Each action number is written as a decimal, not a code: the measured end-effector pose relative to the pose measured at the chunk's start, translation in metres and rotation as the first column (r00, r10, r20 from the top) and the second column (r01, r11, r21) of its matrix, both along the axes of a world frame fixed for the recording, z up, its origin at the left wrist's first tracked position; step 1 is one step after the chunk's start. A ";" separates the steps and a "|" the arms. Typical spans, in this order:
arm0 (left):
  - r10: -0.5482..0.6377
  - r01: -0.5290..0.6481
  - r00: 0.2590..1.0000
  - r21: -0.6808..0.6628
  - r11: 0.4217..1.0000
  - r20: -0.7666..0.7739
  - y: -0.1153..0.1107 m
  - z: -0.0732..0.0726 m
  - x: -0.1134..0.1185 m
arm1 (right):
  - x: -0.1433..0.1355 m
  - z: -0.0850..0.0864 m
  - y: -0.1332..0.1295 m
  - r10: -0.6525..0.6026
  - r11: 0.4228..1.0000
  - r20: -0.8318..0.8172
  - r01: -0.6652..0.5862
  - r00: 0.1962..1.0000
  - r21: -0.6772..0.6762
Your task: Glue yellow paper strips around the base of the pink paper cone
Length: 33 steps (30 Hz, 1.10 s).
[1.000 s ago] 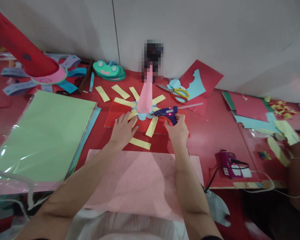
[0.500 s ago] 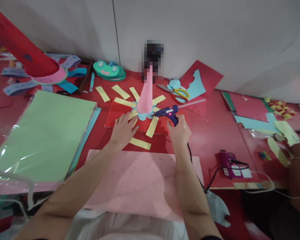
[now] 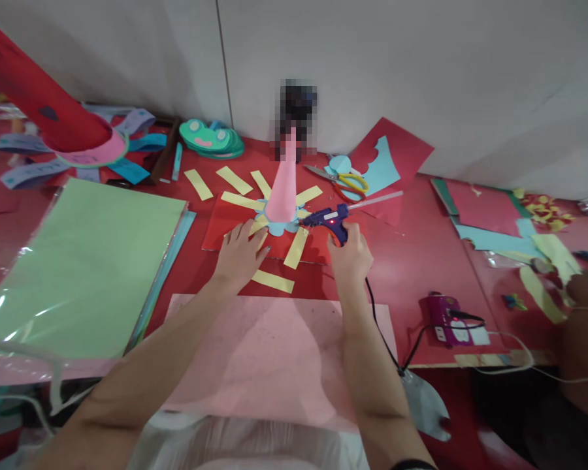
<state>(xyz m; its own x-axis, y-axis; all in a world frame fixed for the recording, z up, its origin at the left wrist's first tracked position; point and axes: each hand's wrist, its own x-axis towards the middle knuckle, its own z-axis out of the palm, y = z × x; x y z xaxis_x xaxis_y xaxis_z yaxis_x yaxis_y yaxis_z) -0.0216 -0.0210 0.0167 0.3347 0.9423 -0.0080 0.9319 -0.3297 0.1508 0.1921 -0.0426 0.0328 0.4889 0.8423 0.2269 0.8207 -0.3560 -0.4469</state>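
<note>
My right hand [image 3: 351,256] is closed around the handle of a purple hot glue gun [image 3: 329,217], with a clear glue stick [image 3: 379,198] poking out of its back. The gun's nozzle points left, at the blue scalloped base [image 3: 276,229] of a pink paper cone [image 3: 281,196]. Pale yellow paper strips fan out from this base over a red board [image 3: 215,222]. Fingers spread, my left hand [image 3: 240,258] lies flat on the board over one strip, just left of the base. A loose yellow strip [image 3: 273,281] lies in front of the board.
Scissors [image 3: 345,183] and cut blue paper lie behind the glue gun. Wrapped green paper [image 3: 93,261] is at left, near a red cone [image 3: 63,111]. A purple power adapter [image 3: 445,320] with cords sits at right, by another person's arm [image 3: 585,313]. Pink paper [image 3: 274,365] covers the front.
Both hands and the glue gun keep nearly the same place over the board. The whole view has shifted slightly. At right, the other person's hand has moved a little into view.
</note>
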 end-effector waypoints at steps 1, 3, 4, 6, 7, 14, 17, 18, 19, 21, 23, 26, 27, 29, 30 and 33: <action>0.000 0.000 1.000 -0.002 1.000 0.003 0.000 0.000 0.000 | 0.000 0.000 0.000 0.001 1.000 -0.003 -0.001 1.000 -0.001; -0.002 0.002 1.000 -0.005 1.000 0.014 0.000 0.000 0.000 | -0.001 0.000 0.000 -0.006 1.000 -0.010 0.006 1.000 0.000; -0.003 0.003 1.000 -0.005 1.000 0.020 0.000 0.000 -0.001 | -0.001 0.000 0.000 -0.011 1.000 -0.011 0.011 1.000 0.003; -0.005 0.005 1.000 -0.005 1.000 0.031 0.000 -0.001 -0.001 | -0.001 -0.001 0.000 -0.017 1.000 -0.007 0.017 1.000 0.017; -0.004 0.005 0.999 -0.004 1.000 0.032 0.000 -0.001 -0.001 | -0.001 -0.002 0.000 -0.018 0.999 -0.004 0.018 1.000 0.027; -0.010 0.010 0.999 0.018 1.000 0.030 0.001 -0.002 -0.001 | -0.005 -0.001 0.000 -0.001 1.000 -0.105 0.003 0.994 0.013; -0.010 0.010 0.999 0.008 1.000 0.032 0.000 -0.001 -0.001 | 0.000 0.001 0.002 -0.075 0.997 -0.241 0.070 0.967 -0.031; -0.010 0.010 0.999 0.006 1.000 0.035 0.000 -0.001 -0.001 | 0.003 0.001 0.002 -0.104 0.995 -0.283 0.096 0.953 -0.040; -0.010 0.010 0.999 0.005 1.000 0.037 0.000 -0.001 -0.001 | 0.007 0.001 0.003 -0.125 0.992 -0.318 0.118 0.940 -0.042; -0.014 0.013 0.999 0.009 1.000 0.042 0.000 -0.001 -0.001 | 0.015 -0.002 0.005 -0.137 0.990 -0.365 0.137 0.921 -0.026; -0.018 0.017 0.999 0.012 1.000 0.045 0.000 0.000 -0.001 | 0.021 -0.005 0.006 -0.130 0.990 -0.384 0.139 0.914 -0.003; -0.018 0.017 0.998 0.009 1.000 0.056 0.000 -0.001 -0.001 | 0.025 -0.008 0.006 -0.102 0.993 -0.396 0.120 0.912 0.020; -0.017 0.016 0.998 0.008 1.000 0.060 0.000 -0.001 -0.001 | 0.024 -0.008 0.006 -0.092 0.994 -0.400 0.110 0.912 0.020; -0.017 0.016 0.998 0.009 1.000 0.064 0.000 -0.001 -0.001 | 0.023 -0.007 0.006 -0.083 0.996 -0.393 0.090 0.916 0.000; -0.018 0.017 0.998 0.009 1.000 0.063 0.000 -0.001 -0.002 | 0.021 -0.006 0.005 -0.085 0.996 -0.380 0.084 0.921 -0.020; -0.019 0.018 0.998 0.010 1.000 0.057 0.000 -0.002 -0.002 | 0.017 -0.002 0.004 -0.081 0.996 -0.316 0.064 0.945 -0.063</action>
<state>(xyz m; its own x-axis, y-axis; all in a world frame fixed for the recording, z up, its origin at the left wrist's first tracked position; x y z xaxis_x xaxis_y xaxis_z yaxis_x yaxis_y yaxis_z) -0.0232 -0.0205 0.0148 0.3515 0.9360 0.0206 0.9157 -0.3483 0.2002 0.2094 -0.0382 0.0307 0.5888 0.8082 0.0074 0.6098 -0.4382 -0.6604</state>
